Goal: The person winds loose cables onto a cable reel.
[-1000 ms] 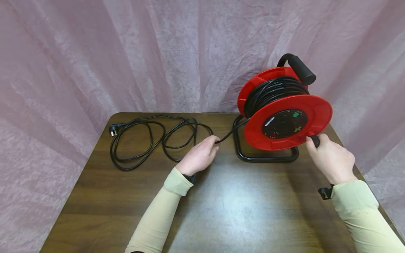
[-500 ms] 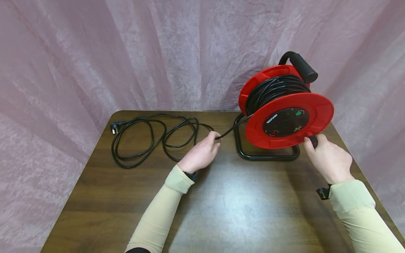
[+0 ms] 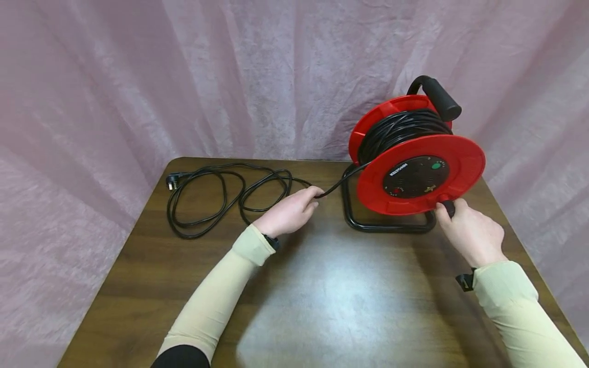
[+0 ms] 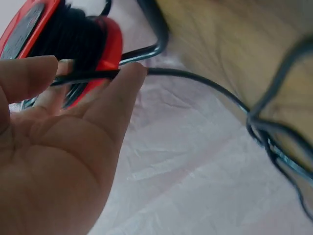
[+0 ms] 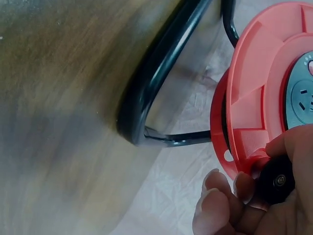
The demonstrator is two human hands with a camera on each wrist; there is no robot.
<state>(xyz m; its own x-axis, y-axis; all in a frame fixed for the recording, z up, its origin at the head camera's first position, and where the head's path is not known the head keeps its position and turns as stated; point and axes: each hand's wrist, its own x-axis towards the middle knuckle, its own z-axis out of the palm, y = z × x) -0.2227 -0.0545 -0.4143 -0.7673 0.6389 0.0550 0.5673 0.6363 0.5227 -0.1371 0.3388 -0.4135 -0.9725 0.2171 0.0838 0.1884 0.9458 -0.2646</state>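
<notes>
A red cable reel [image 3: 421, 174] with black cable [image 3: 405, 130] wound on its drum stands at the back right of the table. My left hand [image 3: 287, 209] lightly pinches the black cable in front of the reel. In the left wrist view the cable [image 4: 190, 75] runs across the fingers under the thumb, from the drum out to the loose loops. My right hand [image 3: 474, 230] grips the black winding knob [image 3: 448, 207] at the lower edge of the reel's disc. The knob [image 5: 276, 180] sits between thumb and curled fingers in the right wrist view.
Loose cable loops [image 3: 202, 223] lie at the back left of the wooden table [image 3: 331, 306], ending in a black plug [image 3: 173, 180]. The reel rests on a black tube stand [image 3: 386, 228] with a carry handle [image 3: 440, 98] on top. A pink curtain [image 3: 257, 76] hangs behind.
My right hand and the knob have shifted slightly left along the disc's lower edge. My left hand has moved slightly away from me, still on the cable. The head view has shifted a little.
</notes>
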